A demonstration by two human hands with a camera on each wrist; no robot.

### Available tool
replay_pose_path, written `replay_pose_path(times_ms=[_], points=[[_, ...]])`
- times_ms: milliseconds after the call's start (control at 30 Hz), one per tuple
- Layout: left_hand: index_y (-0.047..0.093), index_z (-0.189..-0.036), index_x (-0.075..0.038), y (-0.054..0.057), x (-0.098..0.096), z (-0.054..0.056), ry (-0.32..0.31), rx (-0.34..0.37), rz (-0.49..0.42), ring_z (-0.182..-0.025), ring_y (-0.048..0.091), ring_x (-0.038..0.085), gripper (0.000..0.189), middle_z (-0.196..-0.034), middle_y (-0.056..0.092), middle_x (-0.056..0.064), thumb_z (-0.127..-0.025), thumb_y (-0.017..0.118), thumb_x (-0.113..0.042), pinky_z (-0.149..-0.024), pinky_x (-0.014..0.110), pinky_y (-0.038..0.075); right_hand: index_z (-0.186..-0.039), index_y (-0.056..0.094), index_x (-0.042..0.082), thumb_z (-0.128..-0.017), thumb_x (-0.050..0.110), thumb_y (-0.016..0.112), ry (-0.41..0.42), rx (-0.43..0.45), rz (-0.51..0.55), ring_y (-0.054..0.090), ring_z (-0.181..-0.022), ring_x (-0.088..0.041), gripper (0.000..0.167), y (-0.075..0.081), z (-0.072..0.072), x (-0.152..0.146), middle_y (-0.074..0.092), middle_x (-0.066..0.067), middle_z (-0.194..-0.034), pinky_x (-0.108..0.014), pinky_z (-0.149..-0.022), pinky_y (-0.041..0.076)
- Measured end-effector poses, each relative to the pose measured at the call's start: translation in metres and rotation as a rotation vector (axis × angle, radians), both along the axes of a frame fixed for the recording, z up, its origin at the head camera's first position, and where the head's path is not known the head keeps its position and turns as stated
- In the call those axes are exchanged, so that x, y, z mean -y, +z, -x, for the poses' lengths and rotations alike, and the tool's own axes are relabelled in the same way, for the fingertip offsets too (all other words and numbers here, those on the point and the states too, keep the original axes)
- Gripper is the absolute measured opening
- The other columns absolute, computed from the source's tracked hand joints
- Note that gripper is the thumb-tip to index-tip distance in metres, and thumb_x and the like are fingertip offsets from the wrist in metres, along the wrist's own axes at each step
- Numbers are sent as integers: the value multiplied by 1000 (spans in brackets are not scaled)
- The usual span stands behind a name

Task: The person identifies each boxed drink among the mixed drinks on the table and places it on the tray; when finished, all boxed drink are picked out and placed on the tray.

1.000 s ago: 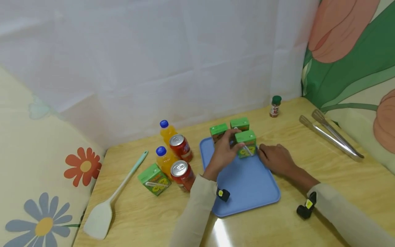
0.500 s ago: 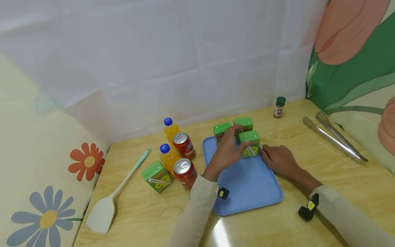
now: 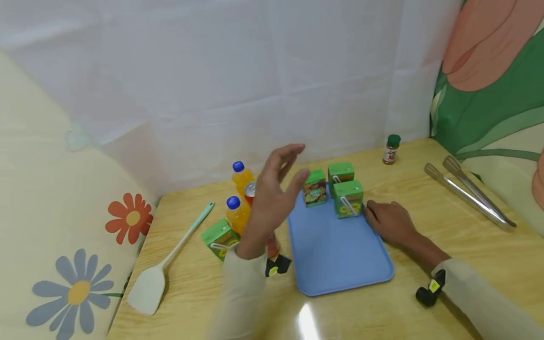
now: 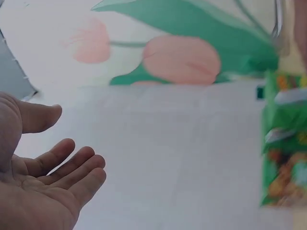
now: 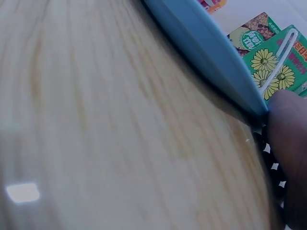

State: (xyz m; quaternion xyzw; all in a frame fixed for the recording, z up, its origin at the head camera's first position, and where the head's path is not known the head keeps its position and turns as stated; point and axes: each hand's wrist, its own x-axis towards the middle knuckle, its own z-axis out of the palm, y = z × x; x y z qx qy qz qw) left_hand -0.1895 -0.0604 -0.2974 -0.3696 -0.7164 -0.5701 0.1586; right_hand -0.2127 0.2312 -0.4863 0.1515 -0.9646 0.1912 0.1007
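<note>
My left hand [image 3: 276, 193] is raised with its fingers spread and nothing in it, left of the blue tray [image 3: 340, 264]. It overlaps the soda cans and bottles in the head view. In the left wrist view the same hand [image 4: 53, 177] shows an empty palm. My right hand [image 3: 391, 221] has curled fingers at the tray's right rim, with the thumb over that edge. On the tray's far end stand three green drink cartons: a left one [image 3: 315, 190], a back one [image 3: 341, 174] and a front one [image 3: 348, 200] nearest the right hand.
Left of the tray are two orange juice bottles [image 3: 238, 215], red soda cans [image 3: 250, 191] partly hidden by my left hand, and another green carton [image 3: 220, 236]. A white spatula [image 3: 148, 285] lies farther left. A spice jar [image 3: 391, 150] and metal tongs [image 3: 471, 198] are at the right.
My left hand has let go of the front carton, lifted and moved left off the tray. The cartons stay on the tray, and my right hand remains at its rim. The head view has shifted slightly.
</note>
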Motion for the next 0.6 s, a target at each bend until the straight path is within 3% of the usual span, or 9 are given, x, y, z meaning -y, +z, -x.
replay_pose_path(times_ms=[133,233,300,433,600], points=[[45,-140,8,28,47,-17,56,-112,-45,-138,43,28,43,-144,49,17,-98,57,6,-116,43,32,-79,50,18,-109,34,38,-2,0,0,40,-54,-13,36,2,-1,-1,44,5,-60,-34,-59,30],[46,-141,5,39,84,-27,176,-100,-15,-139,43,28,45,-145,49,14,-98,58,5,-116,41,33,-79,50,17,-109,34,38,-3,-5,4,40,-54,-14,36,3,-1,-1,44,4,-60,-34,-59,30],[46,-142,1,40,108,-32,275,-65,28,-139,43,25,46,-145,49,11,-99,60,3,-115,37,34,-79,50,17,-109,34,38,-4,-4,7,39,-54,-14,36,2,-2,-1,44,4,-60,-34,-59,30],[46,-144,-4,28,151,-41,419,49,98,-139,43,22,48,-145,50,8,-98,62,-1,-111,28,36,-79,50,18,-109,35,37,-4,5,11,39,-54,-13,37,1,-2,-1,44,5,-60,-34,-59,31],[44,-147,-6,-3,191,-46,490,173,236,-141,41,24,53,-146,47,7,-98,66,-7,-110,20,34,-78,49,18,-109,35,38,-1,-14,17,38,-53,-14,38,1,-1,0,43,4,-59,-34,-58,30]])
